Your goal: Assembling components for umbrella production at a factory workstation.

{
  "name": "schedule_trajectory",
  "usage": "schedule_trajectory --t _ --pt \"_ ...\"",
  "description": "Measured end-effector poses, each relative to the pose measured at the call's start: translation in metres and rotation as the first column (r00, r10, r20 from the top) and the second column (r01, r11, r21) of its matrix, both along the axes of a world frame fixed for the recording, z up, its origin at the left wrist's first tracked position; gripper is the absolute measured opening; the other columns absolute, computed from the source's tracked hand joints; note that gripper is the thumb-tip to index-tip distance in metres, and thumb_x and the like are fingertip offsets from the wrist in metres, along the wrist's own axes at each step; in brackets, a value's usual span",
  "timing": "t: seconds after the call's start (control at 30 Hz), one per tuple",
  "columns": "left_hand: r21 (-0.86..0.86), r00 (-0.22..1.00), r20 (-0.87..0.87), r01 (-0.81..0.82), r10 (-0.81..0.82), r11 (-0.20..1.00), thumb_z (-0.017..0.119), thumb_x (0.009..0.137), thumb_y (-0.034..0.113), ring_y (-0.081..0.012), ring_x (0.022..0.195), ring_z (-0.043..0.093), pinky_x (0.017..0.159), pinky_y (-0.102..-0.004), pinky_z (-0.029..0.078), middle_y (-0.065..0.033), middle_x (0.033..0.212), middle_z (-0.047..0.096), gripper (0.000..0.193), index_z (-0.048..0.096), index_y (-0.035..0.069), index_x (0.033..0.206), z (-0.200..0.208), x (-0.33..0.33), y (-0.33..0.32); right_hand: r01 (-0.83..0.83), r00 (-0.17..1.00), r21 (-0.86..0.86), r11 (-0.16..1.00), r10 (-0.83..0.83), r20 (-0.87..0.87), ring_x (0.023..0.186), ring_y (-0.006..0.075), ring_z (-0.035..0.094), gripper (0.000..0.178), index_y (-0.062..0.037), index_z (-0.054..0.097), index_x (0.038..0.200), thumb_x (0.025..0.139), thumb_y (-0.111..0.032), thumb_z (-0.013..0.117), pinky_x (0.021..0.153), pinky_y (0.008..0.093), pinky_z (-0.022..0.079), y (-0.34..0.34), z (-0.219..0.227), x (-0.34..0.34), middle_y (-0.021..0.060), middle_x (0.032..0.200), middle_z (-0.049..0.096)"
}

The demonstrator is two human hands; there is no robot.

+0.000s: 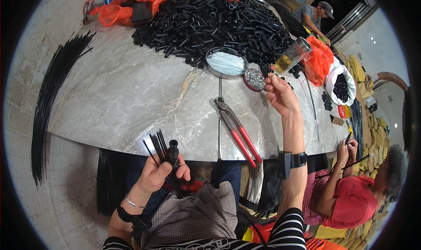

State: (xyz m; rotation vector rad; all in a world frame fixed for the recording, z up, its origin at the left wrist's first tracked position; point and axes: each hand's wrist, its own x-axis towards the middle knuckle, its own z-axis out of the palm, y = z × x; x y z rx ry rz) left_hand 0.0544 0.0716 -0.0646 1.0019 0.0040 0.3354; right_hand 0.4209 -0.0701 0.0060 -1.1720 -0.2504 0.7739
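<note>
My left hand [158, 173] is closed around several thin black rods [158, 143] and a black tubular plastic piece [173, 152], held upright just off the table's near edge. My right hand [281, 94] is raised over the table with thumb and fingers pinched at the rim of a small red dish [255, 80] of tiny metal pieces. Whatever sits in that pinch is too small to make out. Against the small dish stands a round metal tin [226, 64] of thin whitish strands. Red-handled pincers [236, 130] lie between my hands, handles over the near edge.
A large heap of black tubular parts [210, 26] covers the far table. Long black rods [55, 96] hang over the left edge. A glass jar [293, 56] of yellow liquid, an orange bag [319, 61] and a white sack [340, 70] stand right. Two people work at the right.
</note>
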Motion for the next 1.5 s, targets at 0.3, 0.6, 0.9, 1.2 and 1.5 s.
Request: schedule_trajectory --t 0.3,0.6,0.9,1.2,1.5 --pt "0.016 0.998 0.004 -0.066 0.066 0.998 0.054 0.092 0.043 -0.0194 0.070 0.058 0.069 -0.0349 0.048 -0.0063 0.072 0.053 0.049 0.053 -0.005 0.099 0.002 -0.006 -0.013 -0.222 0.956 0.312 0.924 0.269 -0.117 0.080 0.0131 0.054 0.016 -0.0079 0.061 0.100 0.090 -0.020 0.062 0.058 0.0208 0.043 -0.022 0.000 -0.102 0.0030 0.091 0.057" --pt "0.046 0.993 0.075 -0.090 0.087 0.995 0.053 0.094 0.036 -0.0180 0.071 0.058 0.069 -0.0334 0.049 -0.0064 0.073 0.054 0.040 0.054 -0.004 0.098 0.018 -0.024 -0.030 -0.321 0.897 0.427 0.845 0.416 -0.149 0.075 0.0133 0.051 0.012 -0.0068 0.064 0.095 0.089 -0.017 0.063 0.062 0.0240 0.045 -0.044 0.004 -0.197 0.0032 0.081 0.054" --pt "0.107 0.989 0.086 -0.133 0.124 0.985 0.055 0.091 0.043 -0.0186 0.066 0.057 0.065 -0.0334 0.049 -0.0060 0.068 0.052 0.047 0.053 -0.003 0.097 0.032 -0.041 -0.053 -0.360 0.881 0.489 0.794 0.462 -0.100 0.077 0.0148 0.051 0.017 -0.0006 0.066 0.099 0.087 -0.012 0.063 0.064 0.0266 0.044 -0.066 0.003 -0.249 0.0061 0.085 0.057" --pt "0.114 0.986 0.115 -0.133 0.120 0.985 0.055 0.091 0.041 -0.0181 0.068 0.056 0.065 -0.0342 0.049 -0.0054 0.070 0.053 0.043 0.055 -0.002 0.100 0.039 -0.055 -0.072 -0.344 0.903 0.478 0.808 0.425 -0.069 0.079 0.0170 0.055 0.018 0.0011 0.065 0.104 0.088 -0.007 0.060 0.066 0.0294 0.047 -0.080 0.005 -0.272 0.0084 0.087 0.061" --pt "0.139 0.990 0.100 -0.111 0.098 0.984 0.056 0.092 0.039 -0.0177 0.070 0.056 0.067 -0.0345 0.050 -0.0058 0.072 0.054 0.041 0.056 -0.001 0.101 0.040 -0.056 -0.081 -0.293 0.954 0.385 0.875 0.297 0.052 0.077 0.0183 0.063 0.022 0.0031 0.062 0.107 0.086 -0.002 0.063 0.068 0.0296 0.054 -0.087 0.007 -0.283 0.0112 0.088 0.065"
